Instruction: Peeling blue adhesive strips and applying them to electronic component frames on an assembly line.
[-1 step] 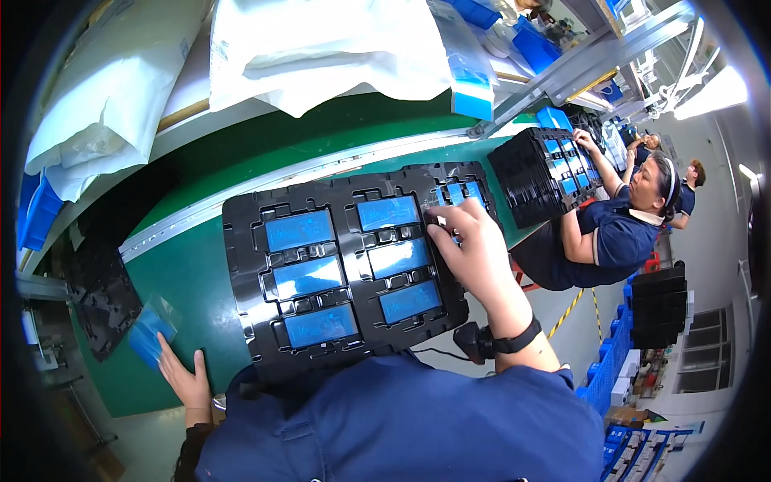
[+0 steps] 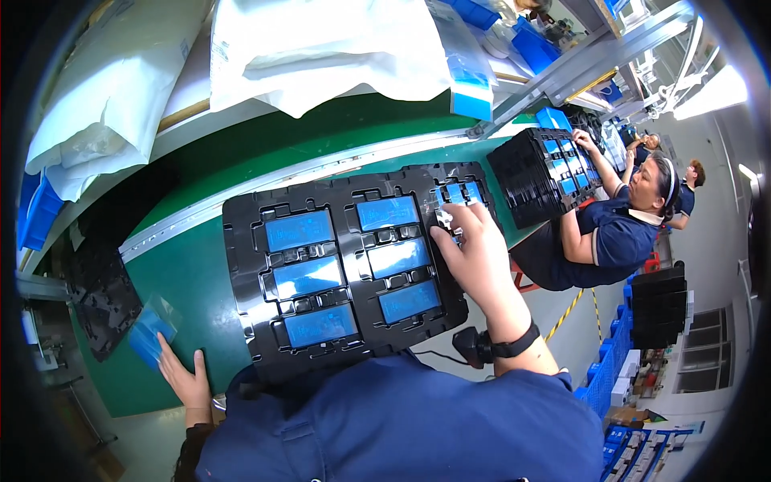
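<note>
A black moulded plastic tray (image 2: 347,293) lies in front of me, with flat blue rectangular pieces (image 2: 321,325) in its pockets. Some of these pieces shine with reflected light. Over the tray's right-hand column hovers my right hand (image 2: 478,253), fingers bent and thumb apart from the index finger, nothing visible between them. It partly hides the pieces there. A strapped black device sits on that wrist. At the left, my left hand (image 2: 186,379) is open, its stretched fingertips touching a stack of blue film sheets (image 2: 150,336) with clear edges on the green bench (image 2: 189,281).
Another dark tray (image 2: 100,297) lies at the bench's far left. White bags (image 2: 321,56) hang over the shelf above. To the right, a co-worker (image 2: 622,233) reaches onto a tall stack of black trays (image 2: 526,181). Blue crates (image 2: 602,369) stand on the floor.
My right hand has shifted slightly right, and its thumb and index finger look a little further apart. My left hand and the tray stay where they were.
</note>
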Motion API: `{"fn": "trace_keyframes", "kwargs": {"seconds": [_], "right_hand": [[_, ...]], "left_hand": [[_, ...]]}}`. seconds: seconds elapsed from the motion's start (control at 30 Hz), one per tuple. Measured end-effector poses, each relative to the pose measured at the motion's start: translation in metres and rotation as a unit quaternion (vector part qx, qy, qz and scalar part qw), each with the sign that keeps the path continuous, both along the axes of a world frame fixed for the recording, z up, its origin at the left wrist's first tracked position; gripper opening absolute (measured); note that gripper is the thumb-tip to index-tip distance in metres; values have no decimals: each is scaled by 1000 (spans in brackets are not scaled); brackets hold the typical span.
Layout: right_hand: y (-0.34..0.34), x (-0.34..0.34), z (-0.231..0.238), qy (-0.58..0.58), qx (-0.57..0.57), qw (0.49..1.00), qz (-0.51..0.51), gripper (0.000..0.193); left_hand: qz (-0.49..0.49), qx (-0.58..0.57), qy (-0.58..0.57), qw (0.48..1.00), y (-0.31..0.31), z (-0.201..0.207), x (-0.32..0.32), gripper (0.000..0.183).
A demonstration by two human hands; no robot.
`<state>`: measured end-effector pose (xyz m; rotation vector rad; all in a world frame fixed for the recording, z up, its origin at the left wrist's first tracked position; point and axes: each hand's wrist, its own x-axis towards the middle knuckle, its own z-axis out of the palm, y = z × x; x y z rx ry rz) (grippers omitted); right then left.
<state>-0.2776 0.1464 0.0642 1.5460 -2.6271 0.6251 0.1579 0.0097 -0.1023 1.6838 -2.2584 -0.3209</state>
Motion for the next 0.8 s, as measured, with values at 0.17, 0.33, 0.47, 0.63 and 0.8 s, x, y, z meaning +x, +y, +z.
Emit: {"fn": "trace_keyframes", "kwargs": {"seconds": [0.17, 0.33, 0.47, 0.63, 0.8], "right_hand": [[26, 19, -23, -54, 27, 994, -87, 45], [30, 15, -12, -222, -76, 967, -104, 46], [35, 17, 7, -520, -251, 808, -114, 39], [37, 17, 19, -704, -246, 667, -12, 37], [40, 12, -1, -737, -326, 592, -15, 40]], "left_hand": [[-2, 1, 6, 1000, -1, 2, -3, 75], [2, -18, 5, 1000, -1, -1, 0, 75], [3, -25, 7, 1000, 1, 2, -2, 75], [11, -13, -1, 1000, 2, 1, -2, 73], [-11, -12, 18, 1000, 0, 1, -4, 70]]}}
